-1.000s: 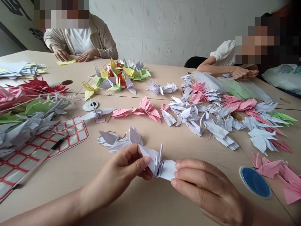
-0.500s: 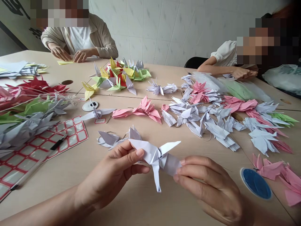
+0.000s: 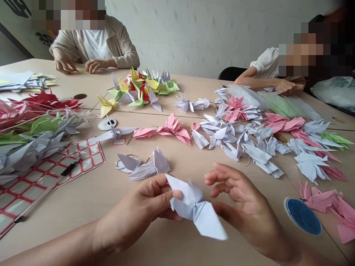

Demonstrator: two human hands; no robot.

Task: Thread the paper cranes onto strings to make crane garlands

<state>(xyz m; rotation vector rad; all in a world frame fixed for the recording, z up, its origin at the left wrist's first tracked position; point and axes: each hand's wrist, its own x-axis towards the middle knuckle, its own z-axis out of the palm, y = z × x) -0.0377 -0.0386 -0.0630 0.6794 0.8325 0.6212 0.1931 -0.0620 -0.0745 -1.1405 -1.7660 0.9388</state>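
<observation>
White folded-paper crane hangs over the smooth beige table. Our left hand pinches it, fingers partly hidden behind; our right hand spreads loosely beside it, and we cannot tell whether its thumb touches the paper.

The single camera sat on the person's head and looked forward and down over the table, with the left hand and right hand close to it at the bottom centre and the tiled wall farthest off along the top edge.
</observation>
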